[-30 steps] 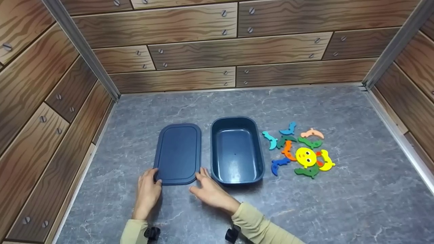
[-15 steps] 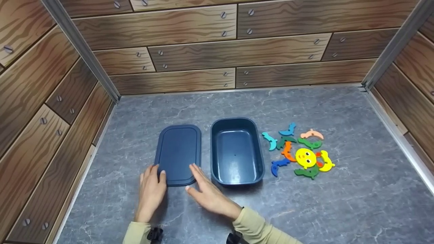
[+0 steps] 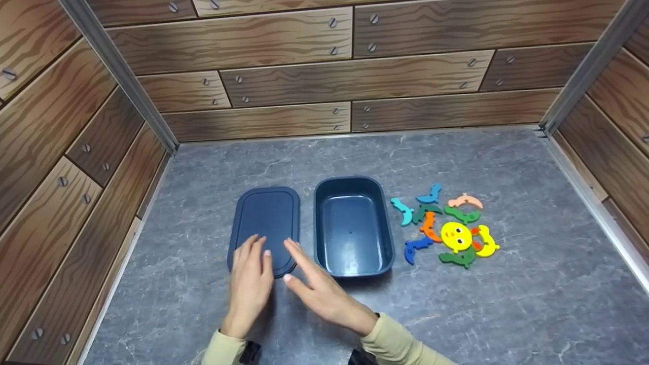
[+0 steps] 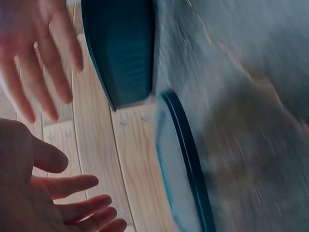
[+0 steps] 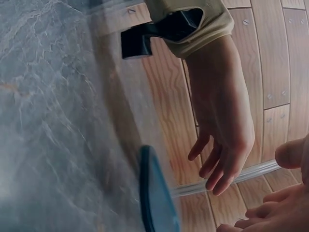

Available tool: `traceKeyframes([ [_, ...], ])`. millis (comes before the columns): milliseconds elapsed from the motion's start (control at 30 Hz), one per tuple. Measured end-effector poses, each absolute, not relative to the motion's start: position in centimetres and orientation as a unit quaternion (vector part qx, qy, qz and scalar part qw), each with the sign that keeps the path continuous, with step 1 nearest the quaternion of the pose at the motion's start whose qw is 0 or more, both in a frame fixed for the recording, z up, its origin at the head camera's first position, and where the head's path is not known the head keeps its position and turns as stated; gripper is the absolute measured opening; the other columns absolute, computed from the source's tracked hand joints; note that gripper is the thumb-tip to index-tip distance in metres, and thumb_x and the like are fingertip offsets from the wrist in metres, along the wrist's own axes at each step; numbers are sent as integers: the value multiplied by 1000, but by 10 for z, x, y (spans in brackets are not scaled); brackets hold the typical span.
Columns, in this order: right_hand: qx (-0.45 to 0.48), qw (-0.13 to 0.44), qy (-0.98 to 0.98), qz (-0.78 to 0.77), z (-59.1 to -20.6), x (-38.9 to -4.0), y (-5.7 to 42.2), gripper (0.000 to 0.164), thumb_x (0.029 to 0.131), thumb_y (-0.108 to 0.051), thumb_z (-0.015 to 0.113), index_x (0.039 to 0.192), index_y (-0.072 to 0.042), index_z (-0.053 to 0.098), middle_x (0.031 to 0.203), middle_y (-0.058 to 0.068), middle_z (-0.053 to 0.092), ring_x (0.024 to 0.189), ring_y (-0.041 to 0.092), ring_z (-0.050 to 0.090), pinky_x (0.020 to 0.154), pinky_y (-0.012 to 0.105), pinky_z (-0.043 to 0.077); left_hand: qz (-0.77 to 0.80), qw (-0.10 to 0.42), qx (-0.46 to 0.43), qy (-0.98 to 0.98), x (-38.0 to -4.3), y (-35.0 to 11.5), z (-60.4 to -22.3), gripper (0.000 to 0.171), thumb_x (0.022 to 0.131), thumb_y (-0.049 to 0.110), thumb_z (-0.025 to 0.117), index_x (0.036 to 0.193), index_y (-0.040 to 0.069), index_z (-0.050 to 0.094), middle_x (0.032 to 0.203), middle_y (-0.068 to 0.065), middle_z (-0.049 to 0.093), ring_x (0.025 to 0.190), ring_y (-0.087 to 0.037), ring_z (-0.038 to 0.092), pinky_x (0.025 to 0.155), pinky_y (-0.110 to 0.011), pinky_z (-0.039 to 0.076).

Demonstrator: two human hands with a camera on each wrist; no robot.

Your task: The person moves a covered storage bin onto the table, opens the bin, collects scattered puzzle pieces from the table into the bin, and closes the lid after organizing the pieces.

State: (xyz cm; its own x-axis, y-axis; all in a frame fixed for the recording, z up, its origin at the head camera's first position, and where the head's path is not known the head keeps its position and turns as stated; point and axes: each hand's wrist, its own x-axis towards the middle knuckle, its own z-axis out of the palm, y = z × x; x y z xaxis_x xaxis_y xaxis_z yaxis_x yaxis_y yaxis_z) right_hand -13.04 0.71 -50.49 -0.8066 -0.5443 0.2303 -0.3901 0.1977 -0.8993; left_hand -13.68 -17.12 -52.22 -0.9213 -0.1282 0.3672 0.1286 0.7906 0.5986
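Note:
A dark blue rectangular lid [image 3: 268, 215] lies flat on the grey marbled surface. Just to its right stands a matching deep box [image 3: 351, 225], with nothing inside. My left hand [image 3: 251, 284] hovers over the near part of the lid, fingers extended. Beside it, my right hand [image 3: 324, 296] is held with straight fingers over the lid's near right corner. In the left wrist view, both the left hand [image 4: 63, 193] and the right hand [image 4: 36, 53] are apart from the lid [image 4: 186, 164] and hold nothing.
Right of the box lie several colourful flat toy pieces, among them a round yellow smiling face [image 3: 456, 236], a blue piece [image 3: 417, 249] and an orange piece [image 3: 430, 227]. Wood-patterned walls [image 3: 284, 81] border the surface at the back and sides.
My left hand has let go of the lid's left edge, lifted and moved right, closer to the right hand. The right hand has come off the lid's right edge. Box and toy pieces stay put.

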Motion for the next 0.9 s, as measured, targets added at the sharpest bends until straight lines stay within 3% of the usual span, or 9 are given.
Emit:
traceKeyframes([
  [267, -310, 30, 794, -522, -494, -134, 29, 62, 104, -29, 49, 158, -20, 21, 162, -3, 16, 148, 22, 14, 117, 48, 14, -307, 203, -43, -929, -139, -146, -523, 35, 97, 12, 58, 129, -3, 60, 137, -18, 53, 126, -36, 47, 104, -50, 39],
  [467, -305, -7, 826, -475, -494, -139, 51, 62, 104, -33, 47, 158, -17, 21, 163, -1, 14, 149, 23, 10, 118, 48, 12, -293, 188, -60, -936, -142, -131, -520, 41, 99, 17, 56, 136, -1, 55, 142, -17, 50, 130, -34, 44, 105, -51, 37],
  [733, -286, -76, 854, -428, -498, -142, 83, 63, 102, -26, 55, 157, -15, 26, 162, -1, 17, 149, 23, 12, 117, 47, 14, -269, 168, -66, -946, -150, -114, -520, 49, 100, 23, 54, 145, 4, 48, 151, -13, 42, 138, -36, 36, 107, -56, 33],
  [900, -289, -90, 849, -433, -503, -143, 102, 62, 101, -20, 57, 156, -12, 29, 161, 1, 20, 148, 26, 14, 116, 51, 17, -243, 184, -70, -950, -155, -103, -521, 51, 99, 25, 55, 145, 4, 48, 152, -14, 41, 137, -39, 37, 103, -58, 36],
])
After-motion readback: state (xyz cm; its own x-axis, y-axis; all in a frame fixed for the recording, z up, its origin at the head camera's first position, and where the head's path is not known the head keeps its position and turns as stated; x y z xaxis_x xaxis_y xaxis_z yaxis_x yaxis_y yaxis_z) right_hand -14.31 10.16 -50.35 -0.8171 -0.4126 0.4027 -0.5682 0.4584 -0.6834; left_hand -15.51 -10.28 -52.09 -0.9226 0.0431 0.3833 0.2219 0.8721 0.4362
